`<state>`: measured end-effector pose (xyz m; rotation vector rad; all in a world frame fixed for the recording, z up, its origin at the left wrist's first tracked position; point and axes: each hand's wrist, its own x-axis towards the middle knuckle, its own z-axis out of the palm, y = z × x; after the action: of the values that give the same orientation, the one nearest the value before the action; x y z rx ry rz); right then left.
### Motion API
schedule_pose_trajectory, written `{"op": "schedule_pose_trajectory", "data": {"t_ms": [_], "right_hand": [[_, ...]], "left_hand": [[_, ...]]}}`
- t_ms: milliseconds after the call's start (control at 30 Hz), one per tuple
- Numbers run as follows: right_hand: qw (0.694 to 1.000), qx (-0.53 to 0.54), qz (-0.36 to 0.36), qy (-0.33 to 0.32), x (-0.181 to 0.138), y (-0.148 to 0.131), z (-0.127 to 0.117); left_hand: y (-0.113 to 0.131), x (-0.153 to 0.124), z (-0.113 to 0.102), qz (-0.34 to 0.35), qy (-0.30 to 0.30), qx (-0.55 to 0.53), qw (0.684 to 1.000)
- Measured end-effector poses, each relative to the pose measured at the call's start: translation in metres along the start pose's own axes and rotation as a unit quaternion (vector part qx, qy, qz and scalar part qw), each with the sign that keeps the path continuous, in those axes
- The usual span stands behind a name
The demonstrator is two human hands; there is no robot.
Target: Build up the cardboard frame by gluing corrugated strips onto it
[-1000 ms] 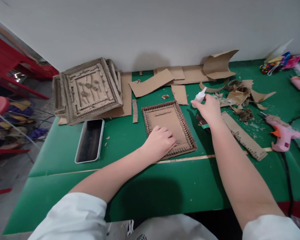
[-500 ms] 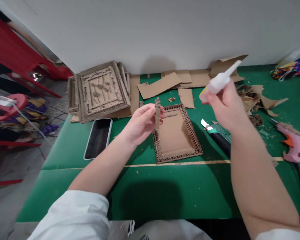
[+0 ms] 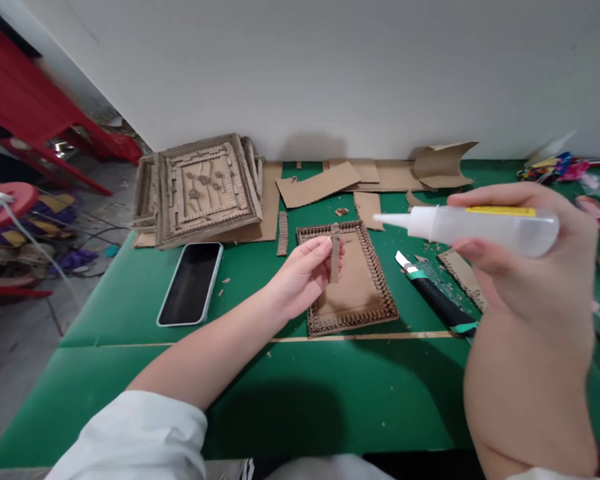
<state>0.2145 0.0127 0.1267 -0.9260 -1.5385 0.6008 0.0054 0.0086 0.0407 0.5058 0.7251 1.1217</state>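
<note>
Between the thumb and fingers of my left hand (image 3: pixel 307 277) is a narrow cardboard strip (image 3: pixel 335 257), held upright above a small cardboard frame (image 3: pixel 387 300). That frame lies flat on the green table and has a raised border of corrugated pieces. My right hand (image 3: pixel 525 267) is closed around a translucent glue bottle (image 3: pixel 485 227) with a yellow label. The bottle lies level in the air, its long white nozzle pointing left, apart from the strip. Beneath and left of my right hand, a utility knife (image 3: pixel 435 297) with its blade out rests on the table.
A phone (image 3: pixel 190 285) lies left of my left arm. Behind it stand stacked cardboard frames (image 3: pixel 205 187) with a plant design. Cardboard offcuts (image 3: pixel 317 185) lie along the wall, and a loose corrugated strip (image 3: pixel 283 233) sits near the stack. Colourful bundles (image 3: pixel 547 167) are at the far right.
My right hand has come closer and lower, and the glue bottle has tipped from nozzle-up to level, nozzle leftward. My left hand, still gripping the strip, has shifted slightly right and down.
</note>
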Motion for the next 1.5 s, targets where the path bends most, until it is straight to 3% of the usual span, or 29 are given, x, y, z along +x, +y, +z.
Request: {"op": "schedule_pose_trajectory", "data": {"t_ms": [133, 233, 367, 533, 700, 933, 1000, 1067, 1167, 1233, 1333, 1500], "right_hand": [[0.991, 0.115, 0.051, 0.043, 0.010, 0.021, 0.005], [0.983, 0.128, 0.105, 0.079, 0.015, 0.033, 0.008], [0.986, 0.065, 0.150, 0.034, 0.016, 0.041, 0.013], [0.967, 0.154, 0.197, 0.051, 0.012, 0.043, 0.020], [0.960, 0.154, 0.220, -0.083, 0.010, 0.039, 0.020], [0.920, 0.130, 0.275, -0.246, 0.006, 0.035, 0.017], [0.915, 0.079, 0.276, -0.283, 0.005, 0.036, 0.014], [0.916, -0.039, 0.259, -0.306, 0.004, 0.037, 0.009], [0.892, -0.263, 0.226, -0.292, 0.005, 0.036, 0.001], [0.880, -0.313, 0.198, -0.297, 0.007, 0.034, -0.004], [0.916, -0.277, 0.112, -0.268, 0.008, 0.029, -0.007], [0.991, -0.122, -0.015, -0.054, 0.001, 0.029, -0.003]], "left_hand": [[-0.004, -0.001, 0.000, -0.014, 0.001, 0.001, 1.000], [-0.008, -0.002, 0.001, -0.024, -0.007, -0.004, 1.000], [-0.015, -0.003, 0.002, -0.049, -0.009, -0.006, 0.999], [-0.021, -0.003, 0.002, -0.068, -0.007, 0.007, 0.998], [-0.023, -0.003, 0.000, -0.055, -0.014, 0.018, 0.998], [-0.021, -0.003, 0.003, -0.048, -0.006, -0.001, 0.999], [-0.021, -0.003, 0.004, -0.052, -0.002, 0.000, 0.999], [-0.021, -0.003, 0.004, -0.056, 0.007, 0.001, 0.998], [-0.021, -0.003, 0.004, -0.055, 0.014, 0.004, 0.998], [-0.022, -0.003, 0.003, -0.054, 0.008, 0.005, 0.999], [-0.022, -0.003, 0.001, -0.057, -0.008, 0.006, 0.998], [-0.022, -0.007, 0.002, -0.070, -0.032, 0.001, 0.997]]}}
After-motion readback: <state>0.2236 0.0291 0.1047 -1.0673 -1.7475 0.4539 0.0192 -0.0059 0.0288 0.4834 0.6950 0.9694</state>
